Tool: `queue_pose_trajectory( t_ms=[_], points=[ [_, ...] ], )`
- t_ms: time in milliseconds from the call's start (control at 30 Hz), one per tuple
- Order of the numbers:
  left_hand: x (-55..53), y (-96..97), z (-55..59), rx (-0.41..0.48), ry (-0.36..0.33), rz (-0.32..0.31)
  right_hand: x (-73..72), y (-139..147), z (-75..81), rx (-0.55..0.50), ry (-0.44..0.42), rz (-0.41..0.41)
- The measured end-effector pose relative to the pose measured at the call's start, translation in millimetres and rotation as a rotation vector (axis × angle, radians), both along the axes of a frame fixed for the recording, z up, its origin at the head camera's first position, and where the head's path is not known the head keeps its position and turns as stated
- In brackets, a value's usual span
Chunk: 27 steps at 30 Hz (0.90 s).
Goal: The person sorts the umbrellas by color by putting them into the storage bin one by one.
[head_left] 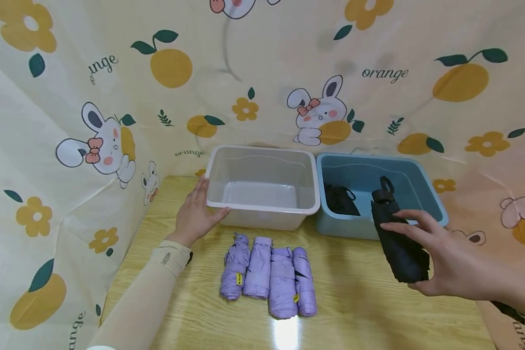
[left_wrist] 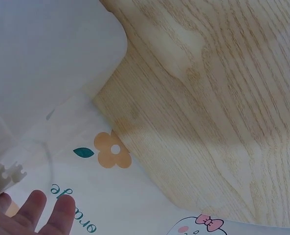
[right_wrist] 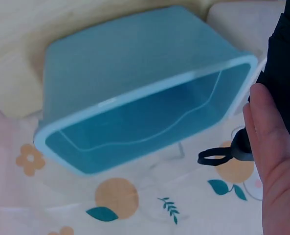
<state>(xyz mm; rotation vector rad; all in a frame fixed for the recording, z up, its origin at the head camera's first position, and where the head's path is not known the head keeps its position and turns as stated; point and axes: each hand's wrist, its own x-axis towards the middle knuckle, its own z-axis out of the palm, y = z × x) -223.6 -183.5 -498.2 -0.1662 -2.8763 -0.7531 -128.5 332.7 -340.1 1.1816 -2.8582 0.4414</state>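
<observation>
My right hand (head_left: 452, 257) grips a folded black umbrella (head_left: 398, 245) with a wrist loop, held tilted above the front rim of the blue bin (head_left: 424, 194). In the right wrist view, the fingers (right_wrist: 269, 132) lie along the dark umbrella (right_wrist: 284, 73). Inside the blue bin lies another black folded umbrella (head_left: 341, 200), partly hidden by the wall. My left hand (head_left: 197, 216) rests at the left front corner of the white bin (head_left: 262, 214), its fingers extended and spread. Only some fingertips (left_wrist: 61, 210) appear in the left wrist view.
Several folded purple umbrellas, among them a wide one (head_left: 283, 287), lie side by side on the wooden table (head_left: 354, 301) before the white bin. The bins stand next to each other against a patterned cloth backdrop (head_left: 262, 73), which also rises on both sides.
</observation>
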Motion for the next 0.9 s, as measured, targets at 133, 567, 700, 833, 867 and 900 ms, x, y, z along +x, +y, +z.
queue_pose_trajectory(
  t_ms=[133, 567, 700, 833, 867, 900],
  points=[
    [-0.3, 0.4, -0.5, -0.003, -0.009, 0.005, -19.4, 2, 3.9, 0.013, -0.021, -0.007],
    [-0.6, -0.2, -1.5, -0.014, -0.007, 0.010, -103.4, 12, 1.7, 0.206, -0.124, -0.091],
    [-2.5, -0.7, -3.6, -0.019, 0.008, 0.006, -126.6, 14, -5.7, 0.290, -0.176, -0.132],
    [-2.3, -1.1, -4.6, -0.011, 0.009, 0.005, -144.9, 14, -13.4, 0.318, -0.221, -0.163],
    [-1.8, -1.3, -4.6, -0.009, 0.008, 0.005, -148.8, 14, -15.4, 0.318, -0.227, -0.162],
    [-1.3, -1.4, -4.4, -0.007, 0.007, 0.007, -152.3, 13, -17.2, 0.318, -0.227, -0.160]
  ],
)
